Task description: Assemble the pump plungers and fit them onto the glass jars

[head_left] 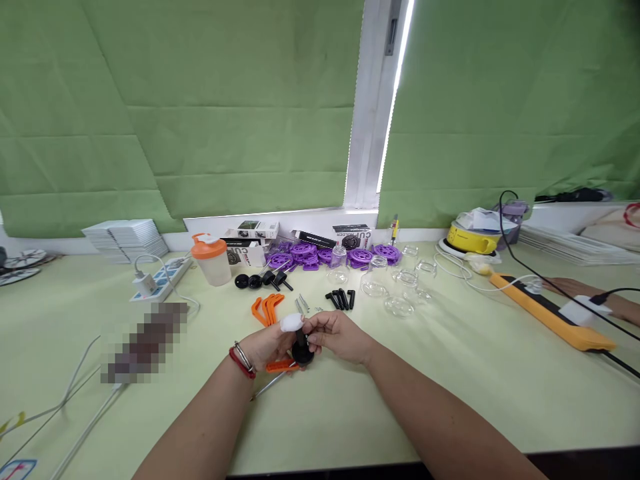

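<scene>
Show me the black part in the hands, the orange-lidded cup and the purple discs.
black part (303, 352), head view, its round base below the fingers
orange-lidded cup (213, 265), head view, its clear body
purple discs (360, 256), head view, one disc's top

Both forearms are bare all the way up, no sleeves in sight. The left hand (267, 345) has a white bandage or tape wrap (291, 323) on one fingertip, right above where the fingers pinch together. On the left wrist, just behind the grip, there's a red cord bracelet (238, 365) sitting next to a thin silver bangle (245, 356). The right hand (336, 335) has nothing on it, no rings or watch that I can make out.
</scene>
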`<action>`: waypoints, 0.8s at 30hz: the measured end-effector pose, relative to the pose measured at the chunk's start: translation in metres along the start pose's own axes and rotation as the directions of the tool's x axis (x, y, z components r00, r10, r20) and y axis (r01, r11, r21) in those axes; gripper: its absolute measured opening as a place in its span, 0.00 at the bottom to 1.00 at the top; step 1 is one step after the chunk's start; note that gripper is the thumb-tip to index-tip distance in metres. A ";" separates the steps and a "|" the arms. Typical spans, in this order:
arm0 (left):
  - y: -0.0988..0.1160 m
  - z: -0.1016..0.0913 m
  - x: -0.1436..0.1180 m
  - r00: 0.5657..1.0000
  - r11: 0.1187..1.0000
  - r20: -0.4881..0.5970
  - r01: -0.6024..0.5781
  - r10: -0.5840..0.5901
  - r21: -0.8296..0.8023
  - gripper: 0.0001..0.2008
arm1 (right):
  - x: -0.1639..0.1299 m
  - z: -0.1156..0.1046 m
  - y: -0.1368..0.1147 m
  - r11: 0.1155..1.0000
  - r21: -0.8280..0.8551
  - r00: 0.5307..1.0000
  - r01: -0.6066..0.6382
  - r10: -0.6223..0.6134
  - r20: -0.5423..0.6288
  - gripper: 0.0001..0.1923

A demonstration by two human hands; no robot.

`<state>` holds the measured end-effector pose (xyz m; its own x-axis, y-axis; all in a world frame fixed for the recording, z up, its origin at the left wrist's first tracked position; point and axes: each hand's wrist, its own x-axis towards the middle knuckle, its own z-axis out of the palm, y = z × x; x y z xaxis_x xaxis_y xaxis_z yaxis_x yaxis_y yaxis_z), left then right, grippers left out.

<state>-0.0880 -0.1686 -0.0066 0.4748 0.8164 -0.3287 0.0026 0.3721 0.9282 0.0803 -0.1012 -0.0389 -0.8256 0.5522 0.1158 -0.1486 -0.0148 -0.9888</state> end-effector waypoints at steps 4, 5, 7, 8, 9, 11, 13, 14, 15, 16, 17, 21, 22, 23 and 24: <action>-0.001 0.001 0.000 1.000 1.000 0.004 -0.030 0.030 0.000 0.28 | 0.000 0.002 -0.001 1.000 0.006 1.000 -0.007 0.007 -0.002 0.19; 0.000 0.002 -0.002 0.999 0.999 -0.007 -0.040 0.039 -0.009 0.27 | 0.000 0.003 -0.004 1.000 -0.001 1.000 -0.004 0.004 -0.018 0.19; 0.005 0.007 -0.006 0.995 0.996 -0.067 -0.078 0.075 -0.042 0.28 | -0.003 0.005 -0.011 0.999 -0.033 0.995 0.022 -0.025 -0.094 0.19; 0.007 0.010 -0.010 0.987 0.990 -0.114 -0.123 0.115 -0.063 0.30 | -0.005 0.006 -0.016 0.998 -0.048 0.989 0.036 -0.042 -0.141 0.18; 0.010 0.014 -0.013 0.972 0.978 -0.155 -0.193 0.180 -0.075 0.32 | -0.007 0.008 -0.022 0.998 -0.058 0.983 0.038 -0.048 -0.179 0.18; 0.014 0.022 -0.019 0.893 0.914 -0.234 -0.403 0.384 -0.036 0.38 | -0.014 0.013 -0.033 0.999 -0.034 0.984 -0.009 0.003 -0.175 0.21; 0.014 0.030 -0.023 0.743 0.792 -0.287 -0.598 0.605 0.122 0.44 | -0.021 0.020 -0.041 0.997 -0.003 0.994 -0.079 0.079 -0.073 0.26; 0.012 0.033 -0.023 0.662 0.724 -0.295 -0.645 0.690 0.244 0.46 | -0.025 0.024 -0.045 0.995 0.003 0.995 -0.097 0.097 -0.024 0.27; 0.008 0.036 -0.022 0.591 0.655 -0.286 -0.653 0.754 0.380 0.49 | -0.028 0.027 -0.047 0.995 0.002 0.995 -0.102 0.102 0.015 0.26; 0.005 0.039 -0.020 0.527 0.587 -0.276 -0.627 0.804 0.512 0.52 | -0.030 0.030 -0.049 0.995 -0.007 0.994 -0.100 0.101 0.033 0.24; 0.001 0.040 -0.017 0.476 0.525 -0.263 -0.583 0.839 0.620 0.54 | -0.031 0.032 -0.050 0.995 -0.031 0.995 -0.095 0.096 0.039 0.21; -0.009 0.036 -0.003 0.353 0.423 -0.275 -0.467 0.894 0.776 0.55 | -0.025 0.024 -0.049 0.902 -0.432 0.998 -0.022 -0.005 -0.062 0.13; -0.009 0.033 0.000 0.333 0.428 -0.298 -0.449 0.894 0.784 0.54 | -0.018 0.018 -0.048 0.795 -0.607 0.992 -0.004 -0.073 -0.103 0.13; -0.008 0.030 0.002 0.305 0.446 -0.338 -0.433 0.890 0.783 0.53 | -0.010 0.011 -0.048 0.632 -0.775 0.980 -0.010 -0.148 -0.133 0.13; -0.007 0.026 0.004 0.271 0.480 -0.398 -0.423 0.876 0.768 0.51 | 0.000 0.003 -0.048 0.455 -0.888 0.967 -0.059 -0.196 -0.165 0.13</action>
<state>-0.0628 -0.1792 -0.0102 -0.2197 0.7232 0.6548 0.4763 -0.5062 0.7189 0.0856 -0.1028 0.0087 -0.6788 0.6745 0.2904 0.4650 0.7009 -0.5409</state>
